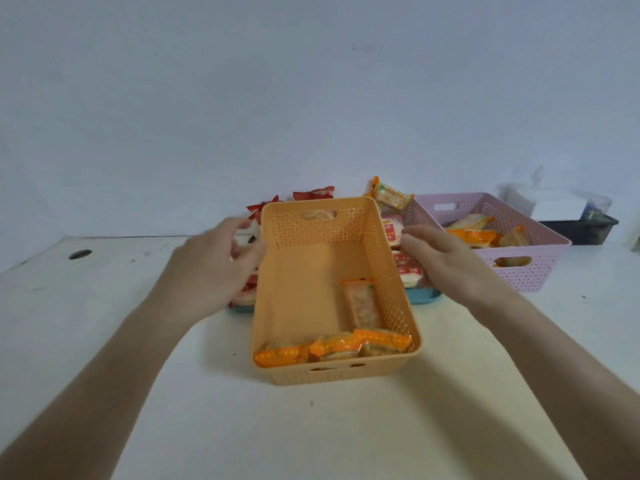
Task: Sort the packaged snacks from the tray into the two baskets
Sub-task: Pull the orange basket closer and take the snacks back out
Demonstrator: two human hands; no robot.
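An orange basket stands in the middle of the white table, its far end over a blue tray. It holds a few orange-wrapped snacks, one lying along its right wall. Red-wrapped snacks lie on the tray on both sides of the basket, and one orange-wrapped snack sits on top at the back. A pink basket at the right holds more orange-wrapped snacks. My left hand is at the orange basket's left wall with its fingers apart. My right hand is at the right wall, also open.
A black tray with white tissue sits behind the pink basket at the far right. The table has a round cable hole at the left. A plain wall rises right behind the table.
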